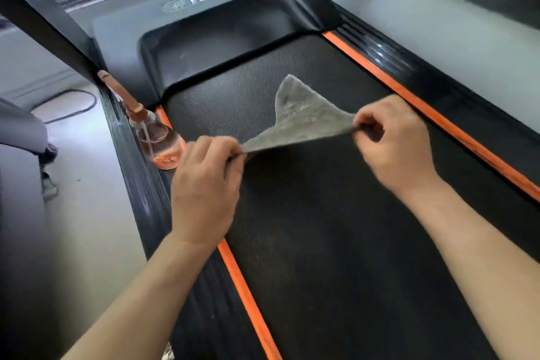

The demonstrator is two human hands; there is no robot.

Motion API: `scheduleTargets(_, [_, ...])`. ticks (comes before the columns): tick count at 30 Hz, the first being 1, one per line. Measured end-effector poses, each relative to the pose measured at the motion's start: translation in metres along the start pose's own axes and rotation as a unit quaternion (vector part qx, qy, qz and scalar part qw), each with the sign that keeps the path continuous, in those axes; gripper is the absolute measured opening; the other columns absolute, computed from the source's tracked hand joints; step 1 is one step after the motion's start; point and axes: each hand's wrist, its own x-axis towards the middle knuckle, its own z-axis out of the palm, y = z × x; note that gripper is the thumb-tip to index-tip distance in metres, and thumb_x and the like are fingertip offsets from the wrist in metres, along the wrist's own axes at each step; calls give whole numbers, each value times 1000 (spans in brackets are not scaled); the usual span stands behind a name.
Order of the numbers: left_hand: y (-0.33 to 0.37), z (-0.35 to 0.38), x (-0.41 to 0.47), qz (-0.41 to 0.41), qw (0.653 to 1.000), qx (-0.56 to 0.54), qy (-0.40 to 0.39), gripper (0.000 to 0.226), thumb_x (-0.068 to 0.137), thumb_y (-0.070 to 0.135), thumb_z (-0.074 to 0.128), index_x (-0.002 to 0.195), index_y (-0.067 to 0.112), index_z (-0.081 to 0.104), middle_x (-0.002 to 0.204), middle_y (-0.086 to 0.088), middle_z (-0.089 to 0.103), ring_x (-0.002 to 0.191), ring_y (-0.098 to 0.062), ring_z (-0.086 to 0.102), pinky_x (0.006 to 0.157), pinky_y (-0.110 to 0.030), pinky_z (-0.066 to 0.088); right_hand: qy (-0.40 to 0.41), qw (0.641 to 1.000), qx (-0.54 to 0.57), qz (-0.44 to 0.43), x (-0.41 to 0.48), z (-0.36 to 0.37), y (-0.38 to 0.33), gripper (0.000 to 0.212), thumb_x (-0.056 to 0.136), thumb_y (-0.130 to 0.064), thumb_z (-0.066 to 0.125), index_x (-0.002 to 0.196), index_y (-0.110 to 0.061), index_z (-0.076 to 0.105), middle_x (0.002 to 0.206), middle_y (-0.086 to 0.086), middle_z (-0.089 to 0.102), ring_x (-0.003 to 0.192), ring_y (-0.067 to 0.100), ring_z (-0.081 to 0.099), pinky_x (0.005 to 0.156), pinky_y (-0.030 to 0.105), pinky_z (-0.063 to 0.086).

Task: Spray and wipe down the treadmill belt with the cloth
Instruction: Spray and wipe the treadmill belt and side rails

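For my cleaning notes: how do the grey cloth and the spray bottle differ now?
The cloth is grey fabric; the spray bottle is clear with a copper-coloured sprayer. The left hand and right hand stretch the cloth over the belt; the spray bottle stands at the belt's left edge, with no grip on it.

Bright daylight enters from the upper left, blown out white. The treadmill belt (336,242) darkens nearer the viewer. Edges bend; detail is soft.

Two hands, left hand (204,181) and right hand (394,140), pinch a grey cloth (301,117) stretched above a black treadmill belt (336,242), mid-frame; spray bottle (152,131) at left.
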Motion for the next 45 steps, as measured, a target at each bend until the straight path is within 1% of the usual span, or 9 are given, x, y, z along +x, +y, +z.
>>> scheduleTargets(4, [8,10,-74,25,984,58,-168,14,87,29,57,79,18,62,76,1,58,73,-26,55,62,-44,49,-85,995,-24,52,-86,3,22,22,71,4,76,86,-9,68,91,0,57,81,17,56,71,27,44])
scheduleTargets(9, [33,25,-154,30,918,28,-395,27,78,52,48,66,32,62,60,15,54,58,-5,58,44,-20,47,-227,951,-147,153,-196,-13,42,46,70,3,79,110,-17,73,104,-6,70,84,22,63,73,35,56])
scheduleTargets(13, [35,60,-147,-32,945,-18,-325,28,91,31,47,103,21,70,109,5,66,100,-15,60,86,-26,54,-203,959,-157,123,-202,12,15,51,75,-1,77,123,-12,68,123,4,66,106,27,62,81,45,58])
scheduleTargets(16, [11,87,-116,-132,950,3,-284,46,90,19,49,132,2,59,141,-19,53,131,-32,48,113,-29,33,-267,956,-118,8,-185,68,-20,47,92,-31,55,139,-24,56,148,7,51,138,26,45,108,46,41])
scheduleTargets(20, [-43,84,-76,-187,949,25,-254,46,94,12,49,137,-2,53,145,-21,48,137,-34,43,112,-19,18,-400,906,-101,-96,-164,149,-41,56,93,-58,39,145,-36,40,160,3,34,150,20,25,118,56,25])
scheduleTargets(28, [-70,91,-59,-123,943,27,-307,53,94,30,36,136,4,56,146,-19,48,136,-35,44,114,-31,28,-463,855,-137,-190,-57,220,-40,67,98,-51,25,159,-33,3,167,-5,-11,152,15,-13,120,51,-6])
scheduleTargets(33, [-77,99,-34,-102,946,14,-307,43,97,17,53,139,12,54,152,-9,42,141,-24,35,113,-27,21,-344,913,-212,54,24,198,71,74,85,-66,3,155,-46,19,167,-6,10,152,18,9,119,52,11])
scheduleTargets(39, [-78,104,-43,-79,943,-2,-323,32,93,16,58,124,14,66,144,-8,52,136,-25,44,106,-28,30,-254,849,-304,349,-16,96,156,61,100,-56,13,158,-39,7,168,-2,0,154,21,-1,122,53,7])
scheduleTargets(45, [-56,113,-60,-78,946,-35,-313,44,94,32,39,126,15,64,143,-5,52,132,-21,45,112,-24,29,-301,926,-226,44,-111,198,-31,67,94,-49,30,156,-21,28,163,9,23,151,31,14,121,57,10])
